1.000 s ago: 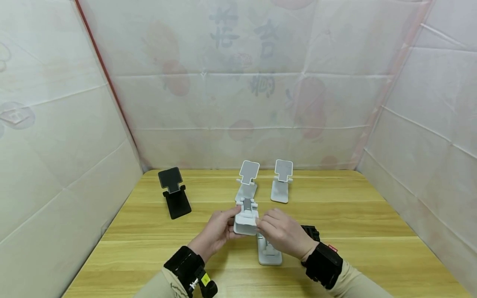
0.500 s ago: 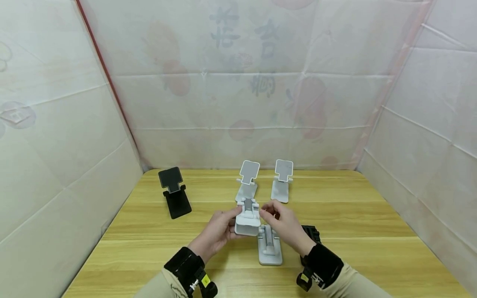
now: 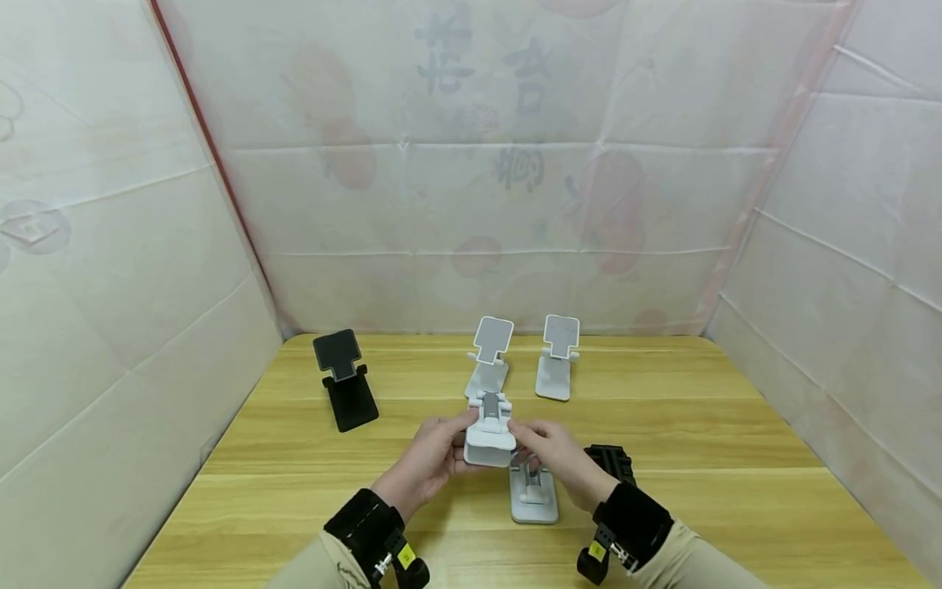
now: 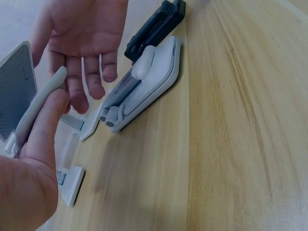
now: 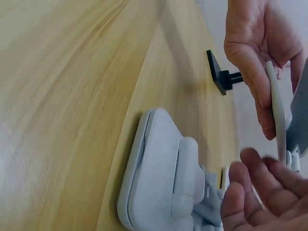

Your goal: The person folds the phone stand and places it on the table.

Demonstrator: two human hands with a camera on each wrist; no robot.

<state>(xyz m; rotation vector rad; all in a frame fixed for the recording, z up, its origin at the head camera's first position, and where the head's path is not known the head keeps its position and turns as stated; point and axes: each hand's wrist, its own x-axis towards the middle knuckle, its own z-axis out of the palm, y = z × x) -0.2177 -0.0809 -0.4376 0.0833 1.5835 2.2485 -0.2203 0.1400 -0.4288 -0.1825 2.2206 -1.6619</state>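
Above the table (image 3: 294, 491), right hand (image 3: 555, 454) has dropped, fingers loose, beside left hand's (image 3: 430, 454) gripped white stand (image 3: 489, 438).

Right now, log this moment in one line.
left hand: grips white stand | right hand: open, at stand | folded white stand: flat on table

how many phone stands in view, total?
6. An unfolded black stand far left; two unfolded white stands at the back, and; one white stand held in the left hand; a folded white stand and a folded black stand lying near the right hand.
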